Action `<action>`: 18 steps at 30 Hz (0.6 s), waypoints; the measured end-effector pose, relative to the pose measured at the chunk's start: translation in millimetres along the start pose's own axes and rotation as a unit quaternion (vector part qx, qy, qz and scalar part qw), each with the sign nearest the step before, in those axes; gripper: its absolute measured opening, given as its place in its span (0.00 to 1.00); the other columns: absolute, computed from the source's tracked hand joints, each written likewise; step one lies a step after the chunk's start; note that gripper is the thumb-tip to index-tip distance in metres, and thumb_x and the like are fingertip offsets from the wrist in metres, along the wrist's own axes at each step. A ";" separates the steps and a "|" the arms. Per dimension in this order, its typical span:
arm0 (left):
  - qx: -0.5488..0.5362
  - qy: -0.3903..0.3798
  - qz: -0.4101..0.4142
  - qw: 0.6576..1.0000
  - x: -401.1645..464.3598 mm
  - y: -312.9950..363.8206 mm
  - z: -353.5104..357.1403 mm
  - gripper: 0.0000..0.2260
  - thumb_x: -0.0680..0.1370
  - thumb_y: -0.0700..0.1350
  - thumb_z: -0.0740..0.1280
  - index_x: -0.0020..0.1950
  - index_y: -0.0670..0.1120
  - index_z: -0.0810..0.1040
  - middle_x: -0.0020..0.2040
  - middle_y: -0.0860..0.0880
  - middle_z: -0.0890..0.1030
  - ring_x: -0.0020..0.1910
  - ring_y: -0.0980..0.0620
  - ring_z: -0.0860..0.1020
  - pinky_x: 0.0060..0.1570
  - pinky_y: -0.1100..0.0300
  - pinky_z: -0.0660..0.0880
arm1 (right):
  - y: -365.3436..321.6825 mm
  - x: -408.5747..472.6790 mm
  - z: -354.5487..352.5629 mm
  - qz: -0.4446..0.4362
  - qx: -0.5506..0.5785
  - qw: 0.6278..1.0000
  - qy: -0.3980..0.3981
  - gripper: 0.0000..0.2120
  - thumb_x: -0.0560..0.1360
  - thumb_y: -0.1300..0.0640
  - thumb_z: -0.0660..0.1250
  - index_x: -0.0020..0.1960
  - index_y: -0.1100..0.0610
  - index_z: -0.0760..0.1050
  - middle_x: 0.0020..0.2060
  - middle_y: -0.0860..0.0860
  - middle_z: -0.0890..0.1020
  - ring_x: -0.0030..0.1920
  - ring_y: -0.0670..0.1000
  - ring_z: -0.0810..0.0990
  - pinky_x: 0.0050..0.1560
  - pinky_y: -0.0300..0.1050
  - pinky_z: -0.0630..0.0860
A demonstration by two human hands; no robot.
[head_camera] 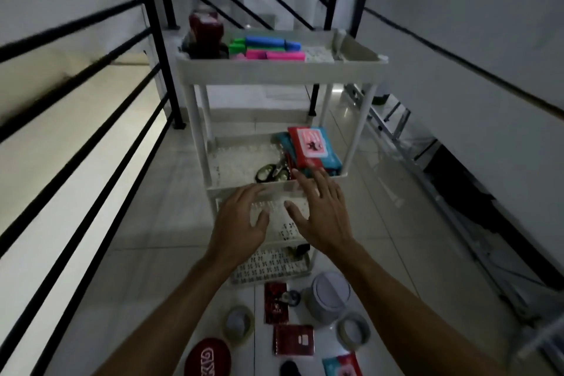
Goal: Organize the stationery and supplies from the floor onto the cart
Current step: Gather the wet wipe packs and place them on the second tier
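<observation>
Looking down through the head camera, I see a black railing (76,119) running along nine o'clock, then the white cart (274,70) at centre. On its top shelf, from the left, stand a dark red jar (205,32) and a pile of green, blue and pink markers (268,47). On the middle shelf, scissors (271,172) lie just left of a red wipes pack (314,146) stacked on a teal one. My left hand (241,223) hovers at the front rim of that shelf, fingers spread and relaxed, holding nothing. My right hand (320,210) is beside it at three o'clock, fingers also spread, tips reaching over the rim toward the packs; I cannot tell whether they touch. The lowest shelf shows below my wrists with a small dark thing on it, too blurred to name. On the floor (152,284) at six o'clock, left to right: a red oval case (209,357), a tape roll (238,322), two red booklets (276,302), a small dispenser (290,296), a grey tub (326,298), another tape roll (354,330) and a teal-and-red pack (341,365) at the bottom edge. A folded ladder (396,128) lies along the wall at three o'clock.
</observation>
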State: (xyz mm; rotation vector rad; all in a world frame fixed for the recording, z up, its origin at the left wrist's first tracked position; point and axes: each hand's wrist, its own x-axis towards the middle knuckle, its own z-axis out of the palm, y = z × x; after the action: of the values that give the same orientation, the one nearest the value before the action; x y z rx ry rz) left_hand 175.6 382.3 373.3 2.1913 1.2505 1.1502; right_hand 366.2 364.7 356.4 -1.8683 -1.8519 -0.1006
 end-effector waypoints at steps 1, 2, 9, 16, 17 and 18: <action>0.004 0.000 0.009 1.000 -9.5 0.2 4.1 0.20 0.74 0.43 0.69 0.66 0.45 0.74 0.62 0.49 0.77 0.62 0.52 0.74 0.64 0.56 0.70 | 2.6 -14.8 -0.5 0.003 0.015 1.000 0.007 0.30 0.78 0.36 0.56 0.77 0.45 0.56 0.77 0.51 0.58 0.77 0.52 0.53 0.76 0.55 0.52; 0.004 -0.006 0.017 1.000 -20.7 -0.3 8.8 0.20 0.74 0.43 0.69 0.65 0.45 0.74 0.62 0.49 0.77 0.62 0.51 0.74 0.63 0.55 0.71 | 6.9 -31.6 0.8 0.011 0.030 0.999 0.014 0.30 0.78 0.37 0.57 0.76 0.46 0.58 0.77 0.50 0.58 0.77 0.52 0.53 0.75 0.54 0.53; -0.038 -0.083 -0.002 0.996 -126.6 -8.0 46.1 0.21 0.74 0.45 0.66 0.67 0.44 0.74 0.63 0.47 0.78 0.61 0.50 0.75 0.64 0.55 0.71 | 51.4 -171.9 17.7 0.094 0.052 0.993 -0.049 0.33 0.76 0.35 0.57 0.77 0.44 0.54 0.78 0.49 0.57 0.76 0.50 0.55 0.74 0.55 0.56; -0.033 -0.115 -0.006 0.993 -249.7 -14.0 73.9 0.19 0.73 0.45 0.67 0.64 0.45 0.76 0.60 0.47 0.79 0.52 0.52 0.77 0.58 0.59 0.72 | 85.0 -315.4 46.0 0.200 0.022 0.969 -0.140 0.37 0.75 0.36 0.64 0.77 0.44 0.53 0.76 0.50 0.61 0.75 0.52 0.58 0.73 0.56 0.57; -0.033 -0.120 -0.010 0.992 -266.6 -13.8 77.5 0.19 0.73 0.45 0.67 0.64 0.45 0.76 0.59 0.47 0.80 0.52 0.53 0.77 0.56 0.60 0.71 | 87.7 -333.5 49.3 0.211 0.028 0.965 -0.150 0.37 0.74 0.36 0.65 0.77 0.45 0.54 0.76 0.50 0.62 0.75 0.52 0.60 0.73 0.55 0.57; -0.031 -0.126 -0.013 0.991 -283.2 -14.3 80.9 0.19 0.73 0.46 0.67 0.64 0.45 0.76 0.59 0.47 0.80 0.53 0.55 0.76 0.56 0.61 0.71 | 90.7 -350.3 52.6 0.222 0.032 0.961 -0.159 0.37 0.74 0.37 0.66 0.77 0.46 0.55 0.76 0.49 0.63 0.74 0.52 0.61 0.72 0.55 0.59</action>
State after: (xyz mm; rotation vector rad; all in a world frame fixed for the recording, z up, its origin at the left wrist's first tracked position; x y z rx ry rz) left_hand 154.5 158.7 182.1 2.1862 1.1162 0.8569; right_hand 412.8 69.3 145.9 -2.3080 -1.5490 0.4319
